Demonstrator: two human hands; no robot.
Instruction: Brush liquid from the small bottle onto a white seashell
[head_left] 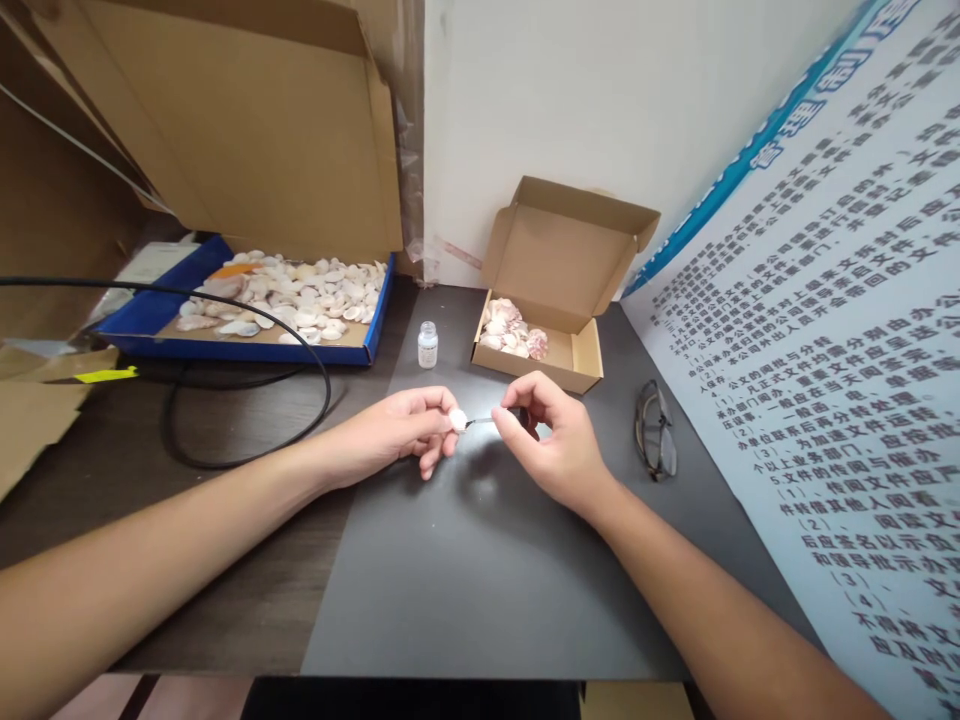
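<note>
Between the thumb and fingers of my left hand [416,425] is a small white seashell [457,419], pinched at the fingertips. My right hand [551,440] is closed on a thin applicator brush [482,421] with a dark handle, mostly hidden by the fingers. The brush's tip points left and meets the shell's edge, or comes very close to it. Beyond both hands a small clear bottle [427,346] with a white label stands upright, with no cap on its neck.
Many pale shells fill a blue-sided box [367,345] at the back left. An open cardboard box [589,365] holds several pinkish shells [514,330]. Glasses [655,430] lie on the right. A black cable [326,390] loops across the left, and a printed poster [825,330] borders the right.
</note>
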